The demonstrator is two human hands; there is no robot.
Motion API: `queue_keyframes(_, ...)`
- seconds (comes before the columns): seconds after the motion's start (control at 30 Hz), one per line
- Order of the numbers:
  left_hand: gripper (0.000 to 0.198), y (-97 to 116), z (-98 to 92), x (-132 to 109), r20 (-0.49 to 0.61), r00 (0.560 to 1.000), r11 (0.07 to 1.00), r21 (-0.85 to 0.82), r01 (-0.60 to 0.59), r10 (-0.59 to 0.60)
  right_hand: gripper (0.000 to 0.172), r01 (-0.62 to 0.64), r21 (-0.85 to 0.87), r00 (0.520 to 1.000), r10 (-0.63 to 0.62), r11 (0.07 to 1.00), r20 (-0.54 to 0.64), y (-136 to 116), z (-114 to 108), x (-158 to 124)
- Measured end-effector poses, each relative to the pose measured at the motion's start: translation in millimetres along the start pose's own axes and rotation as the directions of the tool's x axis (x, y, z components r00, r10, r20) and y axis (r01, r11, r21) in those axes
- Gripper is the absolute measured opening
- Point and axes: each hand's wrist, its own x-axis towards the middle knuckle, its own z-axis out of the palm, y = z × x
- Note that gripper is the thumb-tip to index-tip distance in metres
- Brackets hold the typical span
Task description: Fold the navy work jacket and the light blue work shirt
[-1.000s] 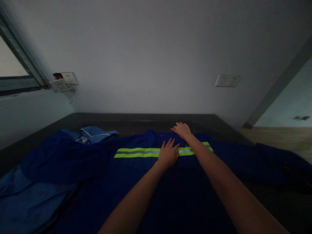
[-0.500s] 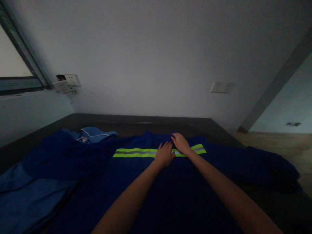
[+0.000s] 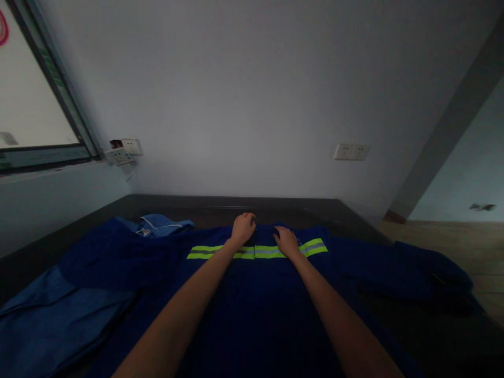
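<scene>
A dark blue work jacket [image 3: 268,294] lies spread out, its collar end away from me and its sleeves out to both sides. Across its chest run yellow-green and grey reflective strips [image 3: 270,252]. My left hand [image 3: 243,228] is at the left side of the collar, fingers curled and closed on the cloth. On the collar's right side, my right hand [image 3: 286,241] has its fingers bent together over the fabric. The fingertips of both hands are partly hidden. A lighter blue garment [image 3: 59,320] with white piping lies partly under the left sleeve.
The dark surface [image 3: 236,201] under the clothes has a raised back edge against the grey wall [image 3: 236,105]. Wall sockets [image 3: 352,151] are on the right, with more sockets [image 3: 132,146] near the window [image 3: 39,79] at left. Tiled floor [image 3: 433,236] shows at right.
My left hand has moved left and away from me, from the chest strip to the collar. My right hand remains near the collar's right side. The view has shifted slightly.
</scene>
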Motion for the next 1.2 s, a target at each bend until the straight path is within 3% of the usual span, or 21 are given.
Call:
queue_keyframes(0.1, 0.027, -30.5, -7.9, 29.1, 0.093, 0.993, 0.997, 0.032, 0.069, -0.072, 0.034, -0.046, 0.017, 0.996, 0.047, 0.999, -0.07, -6.4, -9.2, 18.4)
queue_keyframes(0.2, 0.033, -48.6, -2.8, 48.0, 0.214, 0.971, 0.994, 0.058, 0.098, -0.108, 0.031, -0.123, 0.028, 0.989, 0.125, 0.992, -0.074, -6.5, -12.0, 42.5)
queue_keyframes(0.4, 0.032, -63.1, 8.0, 66.6, 0.408, 0.9, 0.986, 0.123, 0.113, -0.154, 0.033, -0.264, 0.029, 0.964, 0.262, 0.964, 0.042, 8.7, 1.5, 76.6)
queue_keyframes(0.53, 0.029, -71.2, -0.3, 75.4, 0.489, 0.857, 0.984, 0.142, 0.106, -0.163, 0.034, -0.244, 0.068, 0.957, 0.229, 0.967, 0.18, 23.0, 0.3, 91.2)
queue_keyframes(0.7, 0.022, -79.5, -9.5, 77.7, 0.413, 0.893, 0.979, 0.16, 0.124, -0.18, 0.025, -0.207, 0.137, 0.949, 0.165, 0.969, 0.27, 34.4, -14.7, 103.8)
queue_keyframes(0.9, 0.022, -82.1, -11.3, 67.8, 0.269, 0.94, 0.968, 0.191, 0.162, -0.21, 0.024, -0.219, 0.197, 0.967, 0.187, 0.956, 0.171, 29.4, -27.4, 101.8)
queue_keyframes(1.2, 0.027, -65.9, 17.5, 45.3, 0.12, 0.98, 0.968, 0.212, 0.132, -0.16, 0.022, -0.255, 0.074, 0.967, 0.252, 0.964, 0.039, 10.7, 1.6, 73.4)
